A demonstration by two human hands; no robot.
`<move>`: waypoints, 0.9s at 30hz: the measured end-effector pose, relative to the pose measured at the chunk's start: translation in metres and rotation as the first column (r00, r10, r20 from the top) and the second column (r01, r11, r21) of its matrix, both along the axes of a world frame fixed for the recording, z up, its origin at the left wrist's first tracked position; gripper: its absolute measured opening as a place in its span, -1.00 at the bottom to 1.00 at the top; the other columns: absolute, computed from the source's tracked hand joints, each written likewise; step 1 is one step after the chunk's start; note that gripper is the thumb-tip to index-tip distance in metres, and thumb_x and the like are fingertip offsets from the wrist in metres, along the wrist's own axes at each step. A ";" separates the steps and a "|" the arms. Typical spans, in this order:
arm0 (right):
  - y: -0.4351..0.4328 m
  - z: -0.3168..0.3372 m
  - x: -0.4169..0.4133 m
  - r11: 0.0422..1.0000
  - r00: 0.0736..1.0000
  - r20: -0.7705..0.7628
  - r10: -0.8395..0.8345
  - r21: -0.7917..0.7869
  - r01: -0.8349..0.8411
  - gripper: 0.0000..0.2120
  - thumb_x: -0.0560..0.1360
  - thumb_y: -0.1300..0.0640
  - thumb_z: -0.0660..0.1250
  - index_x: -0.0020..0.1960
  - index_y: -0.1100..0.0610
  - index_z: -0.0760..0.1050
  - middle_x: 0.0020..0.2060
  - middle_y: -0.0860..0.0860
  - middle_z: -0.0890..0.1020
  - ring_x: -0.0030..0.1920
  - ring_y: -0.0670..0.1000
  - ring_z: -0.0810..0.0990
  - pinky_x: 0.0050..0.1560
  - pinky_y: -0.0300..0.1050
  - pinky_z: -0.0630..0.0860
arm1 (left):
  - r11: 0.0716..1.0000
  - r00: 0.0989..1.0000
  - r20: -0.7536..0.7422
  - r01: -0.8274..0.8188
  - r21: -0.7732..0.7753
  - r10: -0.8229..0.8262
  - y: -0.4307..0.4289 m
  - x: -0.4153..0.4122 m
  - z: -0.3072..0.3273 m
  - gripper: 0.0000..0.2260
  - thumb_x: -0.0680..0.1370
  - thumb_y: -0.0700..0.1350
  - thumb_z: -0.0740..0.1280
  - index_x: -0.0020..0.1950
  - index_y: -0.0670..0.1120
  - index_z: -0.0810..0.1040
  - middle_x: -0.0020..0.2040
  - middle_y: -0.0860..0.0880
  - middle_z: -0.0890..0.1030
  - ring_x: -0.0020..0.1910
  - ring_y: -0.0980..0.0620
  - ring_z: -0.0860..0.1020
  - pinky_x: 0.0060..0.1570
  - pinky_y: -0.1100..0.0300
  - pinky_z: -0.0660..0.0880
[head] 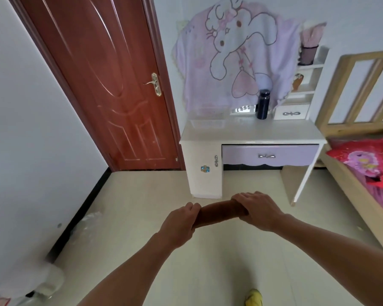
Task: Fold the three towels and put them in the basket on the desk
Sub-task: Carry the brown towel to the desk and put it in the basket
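Brown towel (219,214): folded into a compact bundle, horizontal, held in mid-air above the floor. Basket (208,120): clear, rectangular, upright at the rear left of the white desk (274,132).

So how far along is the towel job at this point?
One brown towel looks folded into a compact bundle, gripped at its ends by the left hand and right hand out in front of the desk. The clear basket on the desk looks empty, though it is hard to tell. No other towels are in view, so placing this one and the rest remains.
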State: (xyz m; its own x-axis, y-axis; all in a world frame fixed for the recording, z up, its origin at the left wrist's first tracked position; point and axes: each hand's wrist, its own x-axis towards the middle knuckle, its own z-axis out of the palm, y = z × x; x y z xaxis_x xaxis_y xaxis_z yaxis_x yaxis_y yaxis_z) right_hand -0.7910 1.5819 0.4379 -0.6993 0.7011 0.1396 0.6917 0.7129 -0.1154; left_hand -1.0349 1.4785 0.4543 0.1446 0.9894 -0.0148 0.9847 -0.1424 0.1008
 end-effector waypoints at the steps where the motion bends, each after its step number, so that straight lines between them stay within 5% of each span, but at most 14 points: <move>1: 0.023 -0.003 -0.003 1.000 1.000 -0.004 -0.006 0.001 0.006 -0.68 0.40 -0.03 0.36 0.14 -0.01 0.50 -0.08 -0.10 0.66 -0.15 -0.02 0.64 -0.05 -0.12 0.52 | 1.000 1.000 0.000 0.012 0.004 -0.012 0.024 -0.004 -0.004 -0.68 0.51 -0.17 0.29 0.25 -0.07 0.38 0.07 -0.06 0.52 -0.08 -0.06 0.56 -0.07 0.09 0.53; 11: 0.275 0.020 -0.052 0.993 1.000 -0.018 -0.019 -0.113 0.017 -0.67 0.41 -0.05 0.34 0.15 -0.04 0.49 0.02 -0.12 0.64 0.00 0.00 0.62 0.06 -0.16 0.46 | 0.997 0.987 0.144 -0.073 -0.018 0.074 0.265 -0.043 -0.004 -0.70 0.51 -0.14 0.31 0.23 -0.03 0.40 0.05 -0.01 0.54 -0.07 -0.01 0.56 -0.04 0.13 0.53; 19: 0.431 0.018 -0.133 0.964 0.999 -0.030 -0.012 -0.265 0.004 -0.67 0.36 -0.15 0.41 0.06 -0.09 0.48 -0.11 -0.17 0.63 -0.13 -0.11 0.56 -0.11 -0.21 0.43 | 0.983 0.952 0.255 -0.146 -0.109 0.169 0.411 -0.123 -0.020 -0.75 0.42 -0.07 0.36 0.06 0.01 0.41 -0.08 0.03 0.56 -0.16 0.04 0.53 -0.20 0.22 0.46; 27: 0.584 0.021 -0.216 0.801 0.940 -0.129 -0.315 -0.567 0.191 -0.74 0.22 0.02 0.49 -0.14 -0.05 0.51 -0.24 -0.08 0.61 -0.20 -0.03 0.56 -0.20 -0.12 0.53 | 0.950 0.822 0.494 -0.168 -0.262 0.282 0.567 -0.206 -0.029 -0.69 0.33 -0.16 0.39 0.06 -0.05 0.48 -0.03 -0.01 0.51 -0.08 0.05 0.53 -0.08 0.20 0.54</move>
State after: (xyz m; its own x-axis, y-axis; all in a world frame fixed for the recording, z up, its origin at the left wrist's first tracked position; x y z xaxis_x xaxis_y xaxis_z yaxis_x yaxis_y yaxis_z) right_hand -1.0068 2.1663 0.4590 -0.4846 0.8529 -0.1941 0.7540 0.2948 -0.5870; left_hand -1.2409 2.0458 0.4253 -0.0395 0.9790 -0.1999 0.7790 0.1554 0.6074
